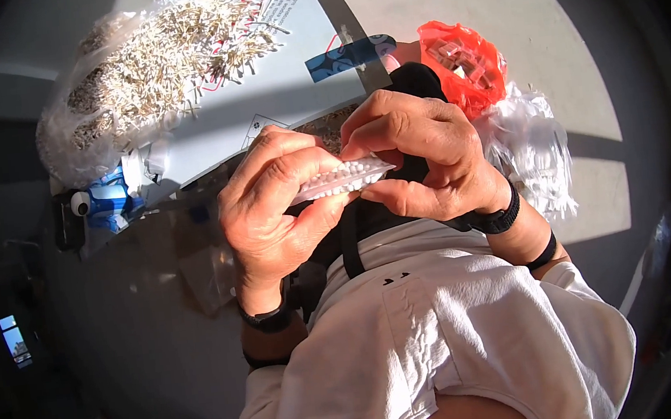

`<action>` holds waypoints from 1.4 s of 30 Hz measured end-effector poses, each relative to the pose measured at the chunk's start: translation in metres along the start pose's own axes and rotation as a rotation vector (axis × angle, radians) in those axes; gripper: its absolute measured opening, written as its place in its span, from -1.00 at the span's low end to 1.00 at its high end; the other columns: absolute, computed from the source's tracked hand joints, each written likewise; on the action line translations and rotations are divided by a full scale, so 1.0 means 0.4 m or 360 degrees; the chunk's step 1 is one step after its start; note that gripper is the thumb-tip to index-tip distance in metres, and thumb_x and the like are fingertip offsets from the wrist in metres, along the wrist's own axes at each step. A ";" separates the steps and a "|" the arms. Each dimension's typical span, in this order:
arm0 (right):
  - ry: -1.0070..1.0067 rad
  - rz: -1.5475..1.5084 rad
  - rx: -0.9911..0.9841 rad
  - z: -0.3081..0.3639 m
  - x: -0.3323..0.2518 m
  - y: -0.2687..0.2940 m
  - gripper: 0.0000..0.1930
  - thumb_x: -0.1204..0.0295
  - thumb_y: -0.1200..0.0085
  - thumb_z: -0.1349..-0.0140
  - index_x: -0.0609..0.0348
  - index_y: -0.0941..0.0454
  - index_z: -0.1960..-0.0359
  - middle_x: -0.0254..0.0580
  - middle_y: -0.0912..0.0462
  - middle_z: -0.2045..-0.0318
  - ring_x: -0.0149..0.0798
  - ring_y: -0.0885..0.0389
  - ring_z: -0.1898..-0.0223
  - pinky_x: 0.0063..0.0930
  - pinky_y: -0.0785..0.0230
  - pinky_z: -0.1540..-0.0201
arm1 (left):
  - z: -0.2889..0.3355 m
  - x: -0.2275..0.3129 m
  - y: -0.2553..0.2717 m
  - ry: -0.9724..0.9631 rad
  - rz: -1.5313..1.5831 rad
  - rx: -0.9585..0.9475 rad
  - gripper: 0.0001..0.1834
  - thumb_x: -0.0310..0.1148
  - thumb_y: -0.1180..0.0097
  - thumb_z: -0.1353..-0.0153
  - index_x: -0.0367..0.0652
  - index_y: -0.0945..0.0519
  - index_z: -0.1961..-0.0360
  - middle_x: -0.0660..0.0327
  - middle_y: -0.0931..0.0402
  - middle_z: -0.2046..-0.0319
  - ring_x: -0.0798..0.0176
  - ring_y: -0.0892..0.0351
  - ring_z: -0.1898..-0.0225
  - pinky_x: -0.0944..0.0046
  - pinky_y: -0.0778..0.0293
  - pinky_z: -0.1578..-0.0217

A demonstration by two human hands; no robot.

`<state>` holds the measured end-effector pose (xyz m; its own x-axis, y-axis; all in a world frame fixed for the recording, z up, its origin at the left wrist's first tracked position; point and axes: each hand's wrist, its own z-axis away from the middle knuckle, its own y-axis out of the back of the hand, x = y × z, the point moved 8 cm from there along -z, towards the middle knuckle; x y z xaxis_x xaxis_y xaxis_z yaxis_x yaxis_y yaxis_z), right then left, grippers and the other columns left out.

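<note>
Between my two hands, in front of my chest, is a small clear plastic bag of cotton swabs [346, 178], its rows of white tips facing me. My left hand [265, 192] grips the bag's left part, with thumb below and fingers above. At the other end, my right hand [430, 148] pinches the bag's edge with thumb and fingertips. Beyond my left hand, a large heap of loose cotton swabs [168, 60] spills from a clear plastic bag [63, 151] onto the tabletop.
The pale printed tabletop [220, 144] carries a dark blue patterned strip [349, 57] along its right edge. A blue and white object [112, 200] sits at its near left corner. To the right are an open red plastic bag [491, 45] with small packs inside and white plastic bags [532, 150].
</note>
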<state>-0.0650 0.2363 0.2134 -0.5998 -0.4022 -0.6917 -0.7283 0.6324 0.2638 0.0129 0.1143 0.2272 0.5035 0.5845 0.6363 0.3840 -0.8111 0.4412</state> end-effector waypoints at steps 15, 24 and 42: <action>0.0087 0.0267 -0.0005 -0.005 0.025 -0.027 -0.77 0.47 -0.25 0.03 0.26 -0.49 0.36 -0.13 -0.56 0.38 -0.25 -0.51 0.51 -0.50 -0.34 0.50 | -0.006 -0.002 -0.005 -0.0128 -0.0149 -0.0073 -0.71 -0.68 -0.27 0.27 -0.33 -0.55 0.41 0.10 -0.47 0.46 0.06 -0.49 0.45 0.18 -0.44 0.44; -0.0069 0.0209 -0.0027 0.006 0.099 -0.029 -0.72 0.49 -0.29 0.02 0.28 -0.54 0.25 -0.13 -0.58 0.35 -0.18 -0.57 0.42 -0.46 -0.42 0.42 | -0.010 -0.062 -0.012 0.0080 -0.0198 -0.0131 -0.73 -0.67 -0.28 0.18 -0.29 -0.55 0.37 0.12 -0.50 0.42 0.10 -0.50 0.40 0.21 -0.45 0.40; -0.1118 -0.0657 0.0284 0.045 0.566 -0.047 -0.77 0.65 -0.19 -0.13 0.29 -0.61 0.14 -0.29 -0.67 0.34 -0.51 -0.61 0.39 -0.66 -0.47 0.30 | -0.003 -0.509 -0.097 0.0458 -0.0069 0.0113 -0.80 -0.61 -0.31 0.02 -0.27 -0.55 0.35 0.19 -0.58 0.38 0.27 -0.58 0.37 0.34 -0.51 0.35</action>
<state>-0.1808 0.1454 0.0397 0.0931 -0.1555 -0.9834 -0.7453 0.6441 -0.1724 -0.1055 0.0269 0.0812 0.2491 0.5798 0.7757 0.4585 -0.7761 0.4329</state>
